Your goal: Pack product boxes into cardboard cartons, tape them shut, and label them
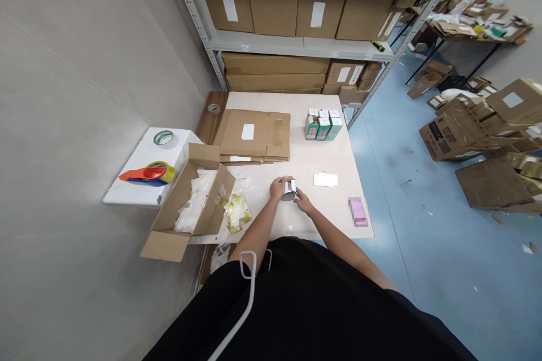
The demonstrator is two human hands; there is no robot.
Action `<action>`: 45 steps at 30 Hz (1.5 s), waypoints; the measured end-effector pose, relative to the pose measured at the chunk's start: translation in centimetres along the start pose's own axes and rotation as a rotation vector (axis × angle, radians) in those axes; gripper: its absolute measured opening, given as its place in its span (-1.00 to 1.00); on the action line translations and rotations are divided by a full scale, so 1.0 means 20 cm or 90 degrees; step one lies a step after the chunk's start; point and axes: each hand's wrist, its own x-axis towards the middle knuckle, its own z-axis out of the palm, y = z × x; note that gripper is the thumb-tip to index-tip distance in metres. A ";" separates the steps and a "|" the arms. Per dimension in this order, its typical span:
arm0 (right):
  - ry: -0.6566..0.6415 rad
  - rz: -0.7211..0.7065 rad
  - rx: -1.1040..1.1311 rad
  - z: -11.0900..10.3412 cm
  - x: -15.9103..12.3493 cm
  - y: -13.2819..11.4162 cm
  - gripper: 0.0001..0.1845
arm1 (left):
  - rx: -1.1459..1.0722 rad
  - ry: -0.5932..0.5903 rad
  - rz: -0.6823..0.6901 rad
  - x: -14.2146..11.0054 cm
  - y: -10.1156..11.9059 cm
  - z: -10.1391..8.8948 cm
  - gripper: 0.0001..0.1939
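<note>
Both my hands meet over the middle of the pale table [339, 152]. My left hand [278, 187] and my right hand [303, 201] are closed on a small white and grey box [290, 190], one hand at each side. A white card [326, 180] lies just right of the box. A blurred pink item [358, 211] lies near the table's right front corner. Several small green and white boxes [322, 125] stand together at the far right of the table.
A stack of flattened cardboard [254, 136] lies at the back left. An open carton [195, 203] with white packets sits at the left, with yellow packets [237, 211] beside it. A white stand [146, 166] holds tape rolls and a dispenser. Shelves of cartons [296, 17] stand behind. Broken-down boxes [486, 135] litter the blue floor.
</note>
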 end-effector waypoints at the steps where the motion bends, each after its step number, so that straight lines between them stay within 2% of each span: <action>1: 0.002 0.015 0.009 0.00 0.00 0.00 -0.10 | -0.007 -0.015 0.012 0.00 0.00 0.00 -0.67; 6: 0.037 0.045 0.021 0.04 0.03 -0.03 -0.33 | -0.028 -0.099 0.045 0.00 -0.03 -0.07 -0.58; 10: 0.102 0.065 -0.067 0.07 0.06 -0.08 -0.49 | -0.052 -0.156 0.057 -0.01 -0.08 -0.13 -0.53; 14: 0.163 0.096 -0.201 0.07 0.13 -0.15 -0.62 | -0.072 -0.155 0.058 -0.03 -0.12 -0.13 -0.47; 17: 0.169 0.092 -0.210 0.05 0.16 -0.17 -0.70 | -0.058 -0.124 0.062 -0.04 -0.13 -0.12 -0.42; 22: 0.162 0.077 -0.160 0.00 0.15 -0.13 -0.57 | -0.022 -0.062 0.085 -0.04 -0.13 -0.11 -0.32; 24: 0.158 0.086 -0.139 0.00 0.12 -0.10 -0.60 | 0.014 -0.054 0.119 -0.05 -0.12 -0.11 -0.31; 27: 0.165 0.104 -0.119 0.01 0.09 -0.07 -0.62 | 0.073 -0.088 0.158 -0.06 -0.11 -0.11 -0.41; 30: 0.191 0.108 -0.113 0.01 0.05 -0.05 -0.44 | 0.123 -0.151 0.132 -0.08 -0.09 -0.12 -0.40; 33: 0.231 0.047 -0.122 0.00 0.01 -0.07 -0.42 | 0.169 -0.235 0.154 -0.09 -0.08 -0.15 -0.12; 35: 0.239 -0.018 -0.148 0.00 0.00 -0.09 -0.52 | 0.186 -0.245 0.179 -0.09 -0.08 -0.16 0.07; 36: 0.235 -0.038 -0.166 -0.01 0.01 -0.10 -0.58 | 0.193 -0.235 0.180 -0.09 -0.08 -0.17 0.10; 38: 0.215 -0.041 -0.200 0.00 0.02 -0.13 -0.65 | 0.205 -0.208 0.161 -0.09 -0.07 -0.17 0.04; 42: 0.204 -0.011 -0.234 0.02 0.09 -0.16 -0.55 | 0.230 -0.164 0.122 -0.11 -0.06 -0.15 -0.06; 45: 0.196 -0.002 -0.215 0.04 0.14 -0.17 -0.51 | 0.212 -0.148 0.135 -0.13 -0.07 -0.14 -0.09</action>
